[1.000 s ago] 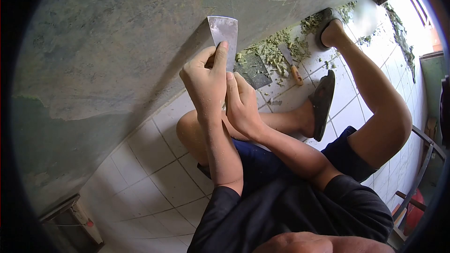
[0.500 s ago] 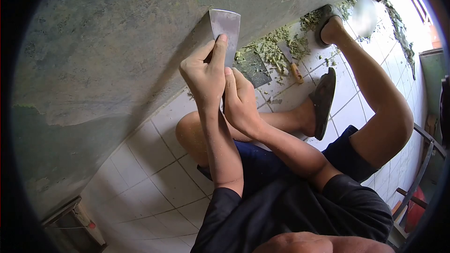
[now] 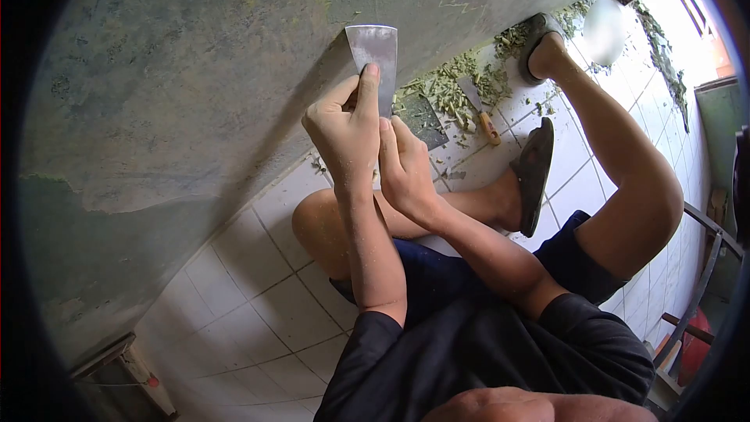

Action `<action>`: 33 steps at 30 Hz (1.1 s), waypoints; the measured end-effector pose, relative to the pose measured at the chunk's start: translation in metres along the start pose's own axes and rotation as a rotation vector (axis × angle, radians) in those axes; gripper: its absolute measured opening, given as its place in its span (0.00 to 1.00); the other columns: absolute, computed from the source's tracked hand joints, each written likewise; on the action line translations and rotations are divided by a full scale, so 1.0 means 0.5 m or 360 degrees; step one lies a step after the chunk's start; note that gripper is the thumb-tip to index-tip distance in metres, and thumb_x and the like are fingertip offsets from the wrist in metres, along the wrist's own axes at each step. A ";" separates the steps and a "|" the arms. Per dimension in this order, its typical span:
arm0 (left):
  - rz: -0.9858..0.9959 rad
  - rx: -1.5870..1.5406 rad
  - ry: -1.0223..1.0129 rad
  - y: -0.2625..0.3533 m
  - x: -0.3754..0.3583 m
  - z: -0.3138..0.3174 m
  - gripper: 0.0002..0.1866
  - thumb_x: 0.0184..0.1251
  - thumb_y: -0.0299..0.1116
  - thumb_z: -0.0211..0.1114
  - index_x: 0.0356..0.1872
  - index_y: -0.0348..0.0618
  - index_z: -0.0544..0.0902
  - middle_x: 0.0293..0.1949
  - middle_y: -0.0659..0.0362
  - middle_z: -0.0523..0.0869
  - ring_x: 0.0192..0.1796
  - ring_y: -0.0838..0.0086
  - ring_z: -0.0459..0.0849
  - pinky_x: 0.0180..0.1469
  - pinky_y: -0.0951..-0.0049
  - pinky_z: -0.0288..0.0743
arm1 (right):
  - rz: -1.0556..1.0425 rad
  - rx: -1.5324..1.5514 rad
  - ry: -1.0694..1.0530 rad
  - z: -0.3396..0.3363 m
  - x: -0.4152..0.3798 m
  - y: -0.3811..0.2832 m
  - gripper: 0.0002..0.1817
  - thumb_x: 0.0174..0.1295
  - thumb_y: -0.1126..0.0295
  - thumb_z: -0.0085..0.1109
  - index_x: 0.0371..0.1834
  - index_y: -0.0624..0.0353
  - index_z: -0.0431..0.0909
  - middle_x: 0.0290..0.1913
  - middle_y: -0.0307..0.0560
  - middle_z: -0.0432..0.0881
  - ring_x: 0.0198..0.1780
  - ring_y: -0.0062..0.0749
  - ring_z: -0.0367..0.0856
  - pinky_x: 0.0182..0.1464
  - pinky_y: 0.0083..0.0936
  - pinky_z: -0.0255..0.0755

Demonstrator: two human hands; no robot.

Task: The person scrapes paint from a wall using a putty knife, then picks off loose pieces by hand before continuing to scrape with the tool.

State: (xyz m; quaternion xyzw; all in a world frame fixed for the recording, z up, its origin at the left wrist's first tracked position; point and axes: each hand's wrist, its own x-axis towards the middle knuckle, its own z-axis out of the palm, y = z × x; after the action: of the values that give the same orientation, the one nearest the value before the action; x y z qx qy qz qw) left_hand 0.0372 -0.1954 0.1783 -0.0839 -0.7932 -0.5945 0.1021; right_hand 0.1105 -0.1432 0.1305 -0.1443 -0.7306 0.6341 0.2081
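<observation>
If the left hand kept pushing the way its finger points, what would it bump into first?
Most likely the wall. The left hand presses its forefinger along the scraper blade, whose top edge already seems to lie against the wall, though depth is hard to judge.

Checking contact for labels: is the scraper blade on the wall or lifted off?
On the wall. The scraper blade lies against the wall, left hand forefinger pressing its face, right hand gripping below.

No readable text, label, number anywhere (wall, tiles, blade all unmarked).
</observation>
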 end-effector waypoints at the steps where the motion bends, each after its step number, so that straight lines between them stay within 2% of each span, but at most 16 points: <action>1: -0.0005 0.0003 0.0001 -0.003 -0.001 0.000 0.19 0.70 0.36 0.72 0.27 0.28 0.83 0.16 0.69 0.68 0.23 0.87 0.63 0.24 0.75 0.56 | 0.0004 -0.0027 -0.0009 0.002 -0.003 -0.001 0.19 0.80 0.63 0.46 0.32 0.66 0.68 0.20 0.66 0.71 0.21 0.59 0.74 0.26 0.45 0.63; 4: 0.0056 -0.0022 0.0037 -0.012 0.000 0.005 0.18 0.71 0.35 0.72 0.26 0.28 0.82 0.15 0.69 0.67 0.23 0.87 0.62 0.24 0.75 0.55 | 0.0057 -0.0023 -0.0023 0.002 -0.005 -0.005 0.20 0.80 0.63 0.47 0.31 0.67 0.69 0.21 0.66 0.72 0.23 0.62 0.75 0.27 0.46 0.63; 6: 0.0186 -0.0118 0.0122 -0.015 0.006 0.022 0.22 0.71 0.33 0.70 0.18 0.30 0.76 0.12 0.64 0.64 0.21 0.84 0.61 0.22 0.72 0.54 | 0.0063 -0.0023 -0.0020 -0.007 0.008 -0.012 0.20 0.80 0.63 0.47 0.31 0.67 0.69 0.21 0.66 0.73 0.23 0.62 0.75 0.27 0.46 0.63; 10: 0.0211 -0.0110 0.0071 -0.011 0.022 0.042 0.23 0.71 0.32 0.70 0.17 0.31 0.75 0.12 0.65 0.63 0.21 0.84 0.59 0.22 0.71 0.52 | 0.0031 -0.0133 -0.0031 -0.034 0.029 -0.020 0.20 0.80 0.64 0.46 0.30 0.67 0.68 0.22 0.66 0.73 0.24 0.62 0.75 0.27 0.46 0.63; 12: 0.0205 -0.0160 0.0151 -0.002 0.015 0.049 0.23 0.71 0.33 0.70 0.17 0.31 0.74 0.12 0.64 0.62 0.20 0.84 0.58 0.22 0.70 0.50 | 0.0031 -0.0126 -0.0052 -0.035 0.030 -0.018 0.19 0.79 0.64 0.46 0.30 0.67 0.68 0.22 0.67 0.73 0.23 0.63 0.74 0.27 0.46 0.62; 16: 0.0225 -0.0101 0.0094 0.000 0.021 0.031 0.24 0.71 0.34 0.70 0.17 0.31 0.73 0.12 0.64 0.62 0.20 0.84 0.59 0.22 0.70 0.51 | -0.0001 -0.0029 -0.0015 -0.021 0.021 -0.018 0.17 0.79 0.65 0.46 0.34 0.67 0.69 0.23 0.67 0.74 0.25 0.66 0.75 0.27 0.47 0.63; 18: 0.0072 -0.0017 -0.0014 0.012 0.016 0.015 0.20 0.71 0.35 0.71 0.24 0.28 0.80 0.15 0.68 0.64 0.23 0.87 0.60 0.23 0.74 0.54 | -0.0091 -0.0096 0.0008 -0.018 0.014 -0.022 0.16 0.79 0.65 0.46 0.36 0.67 0.70 0.24 0.68 0.74 0.28 0.68 0.77 0.28 0.49 0.65; 21: -0.0007 0.0041 -0.0005 0.006 0.004 0.001 0.20 0.71 0.36 0.71 0.24 0.28 0.80 0.15 0.68 0.64 0.23 0.86 0.61 0.23 0.74 0.54 | -0.0047 -0.0212 -0.0104 -0.019 0.001 -0.029 0.16 0.79 0.65 0.47 0.36 0.67 0.70 0.23 0.68 0.74 0.28 0.69 0.77 0.28 0.51 0.65; 23: -0.0027 0.0010 -0.0002 -0.001 0.002 0.000 0.20 0.71 0.35 0.71 0.25 0.28 0.80 0.15 0.68 0.64 0.23 0.87 0.61 0.23 0.74 0.54 | 0.0099 -0.0148 -0.0114 -0.013 -0.003 -0.023 0.16 0.79 0.65 0.47 0.35 0.67 0.70 0.23 0.68 0.74 0.27 0.69 0.76 0.28 0.51 0.65; 25: 0.0090 -0.0070 0.0029 -0.006 0.011 0.006 0.24 0.72 0.35 0.70 0.18 0.30 0.75 0.13 0.65 0.63 0.21 0.84 0.59 0.22 0.71 0.52 | 0.0065 -0.0170 -0.0075 -0.010 0.002 -0.025 0.17 0.79 0.64 0.47 0.34 0.67 0.69 0.22 0.68 0.73 0.27 0.70 0.76 0.28 0.51 0.65; 33: 0.0130 -0.0189 0.0066 0.015 0.019 0.033 0.24 0.71 0.34 0.71 0.18 0.29 0.74 0.13 0.66 0.63 0.21 0.85 0.58 0.22 0.71 0.51 | -0.0018 -0.0188 -0.0028 -0.030 0.022 -0.039 0.16 0.79 0.65 0.48 0.34 0.67 0.69 0.22 0.68 0.73 0.28 0.70 0.76 0.28 0.51 0.64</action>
State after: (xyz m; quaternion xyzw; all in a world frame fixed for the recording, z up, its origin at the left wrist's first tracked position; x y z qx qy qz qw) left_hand 0.0288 -0.1774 0.1833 -0.1097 -0.7501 -0.6375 0.1374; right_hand 0.1090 -0.1281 0.1529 -0.1465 -0.7694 0.5899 0.1963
